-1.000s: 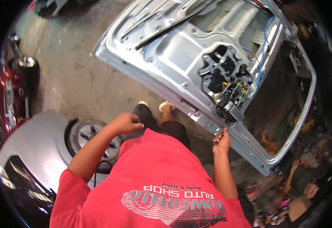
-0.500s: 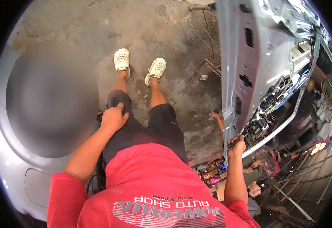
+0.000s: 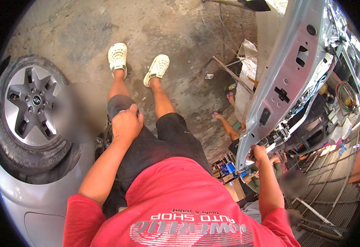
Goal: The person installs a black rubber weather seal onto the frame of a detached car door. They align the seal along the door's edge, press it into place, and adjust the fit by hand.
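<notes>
Over the last second the view has swung from the inner face of the bare silver-grey metal car door [image 3: 288, 78] to its long perforated edge, while the right hand [image 3: 259, 154] remains at the door's near end; contact there appears maintained. Its fingers are curled in; whether they grip the edge or a small item cannot be determined. The left hand [image 3: 126, 124] has lowered to the black cloth shorts [image 3: 165, 140], loosely curled, fingertips hidden, nothing visibly held; it appears uninvolved with the door. Beyond the left fingers lies a silver-spoked wheel with black tyre [image 3: 7, 142]; ahead of them, stained grey concrete floor [image 3: 171, 24]. Right of the right fingers: ribbed grey metal sheeting [image 3: 336, 197] and a coiled red-and-green hose [image 3: 346, 98].
</notes>
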### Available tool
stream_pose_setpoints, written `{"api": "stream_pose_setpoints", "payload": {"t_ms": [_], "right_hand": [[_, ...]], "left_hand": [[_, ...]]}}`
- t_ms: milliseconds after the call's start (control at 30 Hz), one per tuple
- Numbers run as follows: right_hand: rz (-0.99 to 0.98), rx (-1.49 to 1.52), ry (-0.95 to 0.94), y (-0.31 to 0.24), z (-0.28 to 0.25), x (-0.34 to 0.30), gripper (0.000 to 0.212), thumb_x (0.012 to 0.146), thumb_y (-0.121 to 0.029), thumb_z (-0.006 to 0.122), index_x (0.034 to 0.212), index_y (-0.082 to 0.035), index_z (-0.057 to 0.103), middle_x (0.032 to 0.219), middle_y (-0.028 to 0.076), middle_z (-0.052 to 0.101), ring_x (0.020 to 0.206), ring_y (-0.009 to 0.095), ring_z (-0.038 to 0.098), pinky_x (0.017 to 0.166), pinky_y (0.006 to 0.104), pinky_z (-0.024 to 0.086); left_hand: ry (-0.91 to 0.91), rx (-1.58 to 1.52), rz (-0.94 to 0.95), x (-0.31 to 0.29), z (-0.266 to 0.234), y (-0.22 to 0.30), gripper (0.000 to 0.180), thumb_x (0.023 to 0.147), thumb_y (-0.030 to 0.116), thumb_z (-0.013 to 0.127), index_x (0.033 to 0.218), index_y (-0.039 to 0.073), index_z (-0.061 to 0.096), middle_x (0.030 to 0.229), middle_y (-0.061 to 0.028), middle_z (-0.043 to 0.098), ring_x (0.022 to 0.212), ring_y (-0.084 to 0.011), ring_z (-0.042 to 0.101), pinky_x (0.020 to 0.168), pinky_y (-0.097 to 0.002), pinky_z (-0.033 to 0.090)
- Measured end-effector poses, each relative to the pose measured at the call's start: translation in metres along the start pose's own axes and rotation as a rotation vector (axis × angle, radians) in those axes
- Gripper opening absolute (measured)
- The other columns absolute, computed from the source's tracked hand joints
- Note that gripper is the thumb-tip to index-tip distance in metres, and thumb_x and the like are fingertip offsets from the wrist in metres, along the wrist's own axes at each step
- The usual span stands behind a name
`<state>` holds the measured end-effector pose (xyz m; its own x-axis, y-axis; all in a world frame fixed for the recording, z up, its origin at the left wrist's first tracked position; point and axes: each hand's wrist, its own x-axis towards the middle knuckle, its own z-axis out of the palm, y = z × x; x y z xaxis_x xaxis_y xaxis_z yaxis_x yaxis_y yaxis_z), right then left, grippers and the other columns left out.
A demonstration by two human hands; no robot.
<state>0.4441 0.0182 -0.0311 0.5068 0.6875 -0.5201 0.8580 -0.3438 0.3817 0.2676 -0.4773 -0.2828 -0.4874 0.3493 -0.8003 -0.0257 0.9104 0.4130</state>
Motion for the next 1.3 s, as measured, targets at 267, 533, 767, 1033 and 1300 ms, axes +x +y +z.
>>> {"api": "stream_pose_setpoints", "payload": {"t_ms": [267, 533, 767, 1033, 1300], "right_hand": [[-0.025, -0.021, -0.003, -0.002, 0.004, 0.003, 0.009, 0.093, -0.003, 0.06, 0.091, 0.006, 0.057, 0.079, 0.013, 0.056, 0.062, 0.025, 0.06, 0.053, 0.0474, 0.059], [-0.026, 0.326, -0.209, -0.009, -0.004, 0.002, 0.015, 0.096, -0.007, 0.059, 0.106, 0.003, 0.057, 0.082, 0.015, 0.054, 0.066, 0.028, 0.059, 0.057, 0.0506, 0.058], [-0.192, 1.013, -0.052, 0.021, 0.025, 0.014, 0.015, 0.102, -0.013, 0.047, 0.104, -0.003, 0.057, 0.076, 0.01, 0.052, 0.054, 0.021, 0.052, 0.044, 0.0416, 0.052], [-0.474, 1.018, -0.038, 0.053, 0.036, -0.016, 0.02, 0.103, -0.018, 0.059, 0.111, -0.001, 0.066, 0.086, 0.007, 0.065, 0.065, 0.016, 0.061, 0.053, 0.0351, 0.054], [-0.806, 1.008, -0.212, 0.102, 0.079, 0.021, 0.015, 0.097, -0.015, 0.067, 0.101, -0.003, 0.074, 0.077, 0.003, 0.067, 0.065, 0.011, 0.06, 0.063, 0.032, 0.049]], "left_hand": [[0.001, 0.05, 0.045, -0.003, -0.015, 0.003, 0.024, 0.093, 0.029, 0.068, 0.097, 0.006, 0.065, 0.086, -0.021, 0.074, 0.085, -0.0402, 0.073, 0.077, -0.0536, 0.057], [-0.028, 0.06, 0.074, -0.026, -0.056, -0.005, 0.032, 0.095, 0.034, 0.067, 0.108, 0.006, 0.069, 0.099, -0.0268, 0.074, 0.097, -0.0471, 0.071, 0.088, -0.0561, 0.055], [-0.007, 0.42, -0.032, -0.081, -0.202, -0.063, 0.041, 0.088, 0.038, 0.071, 0.112, 0.005, 0.075, 0.111, -0.0263, 0.074, 0.109, -0.0441, 0.07, 0.097, -0.0518, 0.055], [0.227, 0.621, -0.15, -0.109, -0.332, 0.014, 0.036, 0.081, 0.032, 0.077, 0.104, 0.004, 0.078, 0.101, -0.024, 0.076, 0.1, -0.0418, 0.073, 0.09, -0.0503, 0.057], [0.138, 0.604, 0.126, -0.073, -0.308, 0.236, 0.038, 0.087, 0.035, 0.078, 0.112, 0.006, 0.077, 0.093, -0.0217, 0.076, 0.091, -0.038, 0.074, 0.082, -0.0464, 0.057]]}}
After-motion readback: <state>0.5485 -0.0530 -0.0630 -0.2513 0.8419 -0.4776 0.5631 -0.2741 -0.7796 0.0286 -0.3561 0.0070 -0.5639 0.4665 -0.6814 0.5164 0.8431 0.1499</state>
